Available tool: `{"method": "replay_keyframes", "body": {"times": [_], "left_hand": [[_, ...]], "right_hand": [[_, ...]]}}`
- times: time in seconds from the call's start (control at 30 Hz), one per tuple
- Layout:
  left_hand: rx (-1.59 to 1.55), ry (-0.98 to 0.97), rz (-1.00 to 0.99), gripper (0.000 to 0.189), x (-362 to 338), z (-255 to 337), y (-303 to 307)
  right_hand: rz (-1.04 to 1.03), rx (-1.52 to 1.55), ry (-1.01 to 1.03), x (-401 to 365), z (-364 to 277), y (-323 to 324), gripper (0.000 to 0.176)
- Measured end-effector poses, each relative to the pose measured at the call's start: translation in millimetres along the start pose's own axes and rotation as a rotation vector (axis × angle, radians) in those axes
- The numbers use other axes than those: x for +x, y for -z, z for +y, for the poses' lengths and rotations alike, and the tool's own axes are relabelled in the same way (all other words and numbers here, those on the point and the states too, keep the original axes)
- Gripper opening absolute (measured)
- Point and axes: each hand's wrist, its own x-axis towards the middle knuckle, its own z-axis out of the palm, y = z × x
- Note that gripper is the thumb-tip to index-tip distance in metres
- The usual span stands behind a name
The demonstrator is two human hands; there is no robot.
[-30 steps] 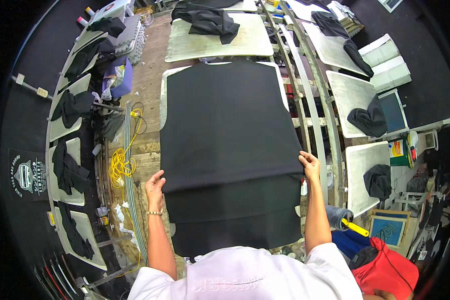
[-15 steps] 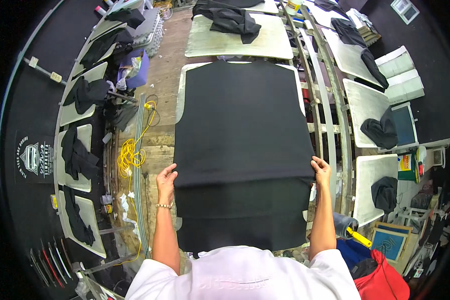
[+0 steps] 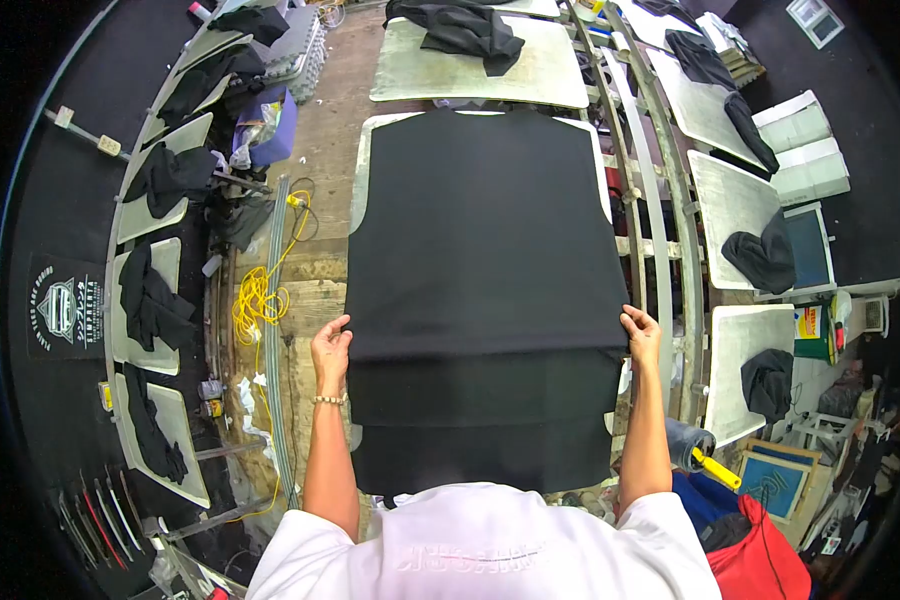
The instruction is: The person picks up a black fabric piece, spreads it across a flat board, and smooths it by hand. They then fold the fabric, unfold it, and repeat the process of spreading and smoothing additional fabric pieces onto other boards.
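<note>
Side to side, pinching the wide black cloth garment (image 3: 485, 230) at its left and right edges between narrowed fingers of left hand (image 3: 331, 348) and right hand (image 3: 644, 335). Lying spread over the pale, round-cornered board (image 3: 363, 165), creasing across its near half. Probably handling light, soft and limp, so favouring both side edges for holding. Against half a second ago, keeping the same hold, merely showing slightly higher in view.

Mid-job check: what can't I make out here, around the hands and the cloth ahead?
Head view:
Most of the board: hidden under the black cloth.
Part of the black cloth's near edge: behind the white shirt.
Whether the left hand and right hand pinch or merely touch: contact too small.
Dark cloth ahead: cut off by the top edge.
</note>
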Motion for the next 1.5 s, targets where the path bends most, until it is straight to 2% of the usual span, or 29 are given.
{"method": "replay_keyframes", "body": {"times": [0.1,0.23,0.43,0.67,0.73,0.97,1.03,1.07,1.17,1.2,1.23,1.3,1.37,1.43,1.5], "left_hand": [[0.089,-0.031,-0.013,0.036,1.2,1.2,1.6],[0.096,-0.102,-0.014,0.036,7.7,-10.6,5.0],[0.103,-0.032,-0.008,0.037,0.3,5.2,3.8],[0.087,-0.044,0.006,0.038,1.1,8.1,5.5],[0.048,-0.099,0.03,0.037,3.0,4.4,4.9],[0.076,-0.076,0.045,0.037,3.7,5.5,3.7],[0.2,0.007,0.057,0.037,9.0,2.8,5.4],[0.24,-0.105,0.064,0.03,16.4,-6.5,7.2],[0.352,-0.199,0.146,0.03,36.6,5.2,-0.1],[0.333,-0.192,0.153,0.038,42.6,13.4,-4.8],[0.336,-0.188,0.156,0.038,55.9,13.7,-10.0],[0.306,-0.105,0.118,0.034,85.6,8.0,-14.6],[0.053,0.025,0.068,0.031,96.1,17.2,-28.5],[-0.014,0.045,0.054,0.025,104.8,17.7,-35.1],[0.019,0.044,0.076,0.023,108.9,13.1,-36.8]], "right_hand": [[0.017,-0.025,0.051,3.0,7.3,-0.7,0.03],[0.013,-0.014,-0.009,-5.7,-8.1,-3.0,0.031],[0.012,0.043,-0.026,-6.4,-7.8,-4.3,0.03],[0.0,0.026,-0.033,-12.6,-13.9,-7.0,0.029],[-0.002,0.016,-0.048,-12.8,-12.2,-7.7,0.029],[-0.026,-0.006,-0.005,-11.0,-2.9,-4.5,0.029],[-0.059,-0.193,0.052,-9.4,-1.0,-2.8,0.028],[-0.057,-0.245,0.056,-11.0,-6.4,-3.9,0.028],[0.0,-0.574,0.126,-20.0,-46.5,-8.8,0.024],[0.021,-0.646,0.16,-16.6,-48.5,-10.9,0.023],[0.043,-0.719,0.196,-12.4,-51.1,-12.3,0.022],[0.087,-0.662,0.242,-3.9,-60.3,-21.7,0.029],[0.09,-0.596,0.266,9.7,-63.3,-32.9,0.034],[0.044,-0.551,0.208,31.0,-48.1,-34.5,0.043],[0.039,-0.472,0.169,41.2,-42.6,-37.8,0.042]]}}
